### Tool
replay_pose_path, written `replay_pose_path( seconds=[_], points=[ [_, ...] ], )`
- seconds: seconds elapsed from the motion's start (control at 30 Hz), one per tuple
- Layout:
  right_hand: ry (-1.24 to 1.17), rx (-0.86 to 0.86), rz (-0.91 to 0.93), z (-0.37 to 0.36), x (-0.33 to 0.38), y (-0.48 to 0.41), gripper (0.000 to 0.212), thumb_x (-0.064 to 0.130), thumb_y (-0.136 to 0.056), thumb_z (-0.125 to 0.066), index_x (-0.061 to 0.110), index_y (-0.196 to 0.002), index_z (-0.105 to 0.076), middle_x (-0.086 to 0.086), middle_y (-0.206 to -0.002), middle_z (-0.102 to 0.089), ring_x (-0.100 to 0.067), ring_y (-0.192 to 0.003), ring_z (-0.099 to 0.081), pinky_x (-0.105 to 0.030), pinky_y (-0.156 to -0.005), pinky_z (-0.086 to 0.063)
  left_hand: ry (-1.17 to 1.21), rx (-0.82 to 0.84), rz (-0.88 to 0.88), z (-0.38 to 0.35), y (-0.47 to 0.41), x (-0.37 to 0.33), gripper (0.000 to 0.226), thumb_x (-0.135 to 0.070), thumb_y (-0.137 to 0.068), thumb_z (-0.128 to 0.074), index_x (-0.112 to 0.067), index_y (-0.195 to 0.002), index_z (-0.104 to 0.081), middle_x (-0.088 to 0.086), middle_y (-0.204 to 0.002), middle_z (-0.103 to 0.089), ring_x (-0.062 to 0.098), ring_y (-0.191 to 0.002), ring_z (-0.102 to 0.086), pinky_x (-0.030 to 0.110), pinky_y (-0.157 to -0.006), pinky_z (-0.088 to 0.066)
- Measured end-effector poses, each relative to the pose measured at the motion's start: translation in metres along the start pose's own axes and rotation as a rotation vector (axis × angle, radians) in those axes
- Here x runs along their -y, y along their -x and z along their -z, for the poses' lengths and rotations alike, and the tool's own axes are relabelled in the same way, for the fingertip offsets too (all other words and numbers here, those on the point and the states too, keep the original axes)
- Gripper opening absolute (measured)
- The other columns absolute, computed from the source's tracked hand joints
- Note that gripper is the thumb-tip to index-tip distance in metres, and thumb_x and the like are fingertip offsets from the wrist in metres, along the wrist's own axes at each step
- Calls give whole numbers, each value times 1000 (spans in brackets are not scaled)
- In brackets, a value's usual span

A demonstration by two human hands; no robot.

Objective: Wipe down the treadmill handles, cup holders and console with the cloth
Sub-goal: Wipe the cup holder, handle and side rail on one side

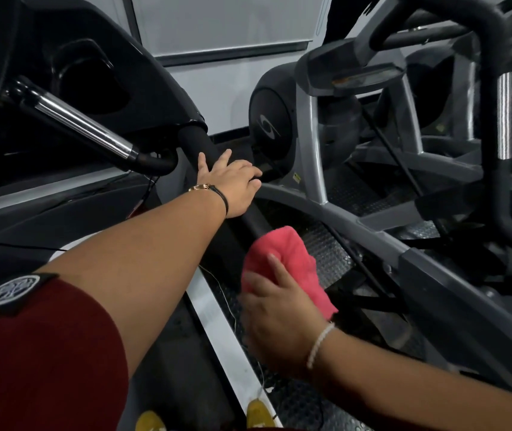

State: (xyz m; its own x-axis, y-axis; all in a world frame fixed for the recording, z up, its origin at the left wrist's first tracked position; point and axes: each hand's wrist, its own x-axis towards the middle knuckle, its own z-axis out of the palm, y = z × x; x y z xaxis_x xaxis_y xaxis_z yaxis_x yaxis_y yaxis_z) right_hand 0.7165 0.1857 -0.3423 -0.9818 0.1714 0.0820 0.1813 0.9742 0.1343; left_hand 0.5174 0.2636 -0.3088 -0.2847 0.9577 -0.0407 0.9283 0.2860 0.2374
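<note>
Bunched soft pink cloth (282, 259), matte black tubular handle (195, 141)

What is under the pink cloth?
The black handle runs into the cloth, which the right hand grips round it. The covered stretch of handle and the fingers behind the cloth are hidden.
</note>
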Motion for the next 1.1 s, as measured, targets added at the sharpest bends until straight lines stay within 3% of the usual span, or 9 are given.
replay_pose_path(
  seconds=[0.13, 0.23, 0.37, 0.5, 0.7, 0.83, 0.93, 1.0, 1.1],
  points=[
    [-239, -31, -190, 7, -14, 9, 41, 48, -73, -46, 38, -106, -67, 8, -135, -53, -17, -128, -47, -69, -91, -38, 5, -3, -7, 1, 1, 1, 38, -38, -100, -24, -38, -133, -42, -15, -149, -30, 21, -145, 1, 59, -108, 13],
    [-559, 136, -539, 23, -29, -11, 89, 49, -72, -69, 39, -146, -20, -1, -158, -2, -28, -144, -12, -56, -105, -35, 8, 3, -14, 1, 1, 1, 38, -38, -100, -24, -38, -134, -42, -15, -149, -30, 21, -146, 2, 59, -109, 14],
    [-781, 296, -794, 33, -46, -40, 128, 50, -59, -83, 30, -150, 5, -10, -148, -28, -32, -129, -40, -41, -106, -37, 0, -7, -11, 1, 3, -1, 38, -38, -100, -25, -38, -134, -42, -14, -149, -30, 21, -146, 2, 59, -109, 13],
    [-696, 287, -736, 32, -36, -21, 131, 40, -61, -83, 31, -148, 14, -13, -144, -29, -31, -126, -43, -39, -104, -39, 7, 1, -3, 2, 3, -2, 38, -39, -100, -26, -38, -133, -43, -15, -149, -30, 21, -145, 2, 58, -109, 13],
    [-296, 339, -523, 37, -1, 26, 115, 37, -79, -66, 28, -143, 29, -23, -154, 6, -38, -138, -18, -44, -108, -30, 17, -4, -1, 2, 4, -1, 38, -41, -100, -26, -38, -133, -43, -14, -149, -30, 20, -145, 2, 59, -109, 13],
    [-612, 299, -734, 16, -39, 2, 107, 32, -75, -71, 29, -149, 7, -14, -135, -47, -27, -111, -57, -35, -96, -45, 25, -5, -4, 2, 4, -1, 38, -42, -99, -27, -38, -133, -43, -13, -150, -30, 21, -145, 2, 59, -108, 13],
    [-1359, 260, -686, 5, -70, -12, 81, 11, -56, -85, 17, -128, -49, 0, -103, -69, -14, -92, -67, -32, -86, -55, 18, -5, 13, 1, 4, -2, 39, -44, -99, -28, -38, -135, -42, -12, -150, -29, 21, -145, 2, 59, -108, 13],
    [-1741, 266, -563, 4, -79, -12, 57, -12, -64, -76, 14, -111, -56, 2, -87, -72, -9, -78, -68, -24, -72, -56, -21, -9, 19, 2, 4, -5, 41, -47, -98, -29, -38, -136, -40, -10, -151, -28, 24, -145, -1, 58, -109, 13],
    [-2048, 268, -516, 3, -79, -1, 70, 17, -41, -94, 5, -100, -58, -2, -79, -73, -10, -72, -70, -21, -67, -55, -174, -106, -65, 2, 10, -18, 42, -43, -96, -39, -34, -137, -39, -4, -149, -32, 24, -145, -10, 57, -110, 10]
  ],
)
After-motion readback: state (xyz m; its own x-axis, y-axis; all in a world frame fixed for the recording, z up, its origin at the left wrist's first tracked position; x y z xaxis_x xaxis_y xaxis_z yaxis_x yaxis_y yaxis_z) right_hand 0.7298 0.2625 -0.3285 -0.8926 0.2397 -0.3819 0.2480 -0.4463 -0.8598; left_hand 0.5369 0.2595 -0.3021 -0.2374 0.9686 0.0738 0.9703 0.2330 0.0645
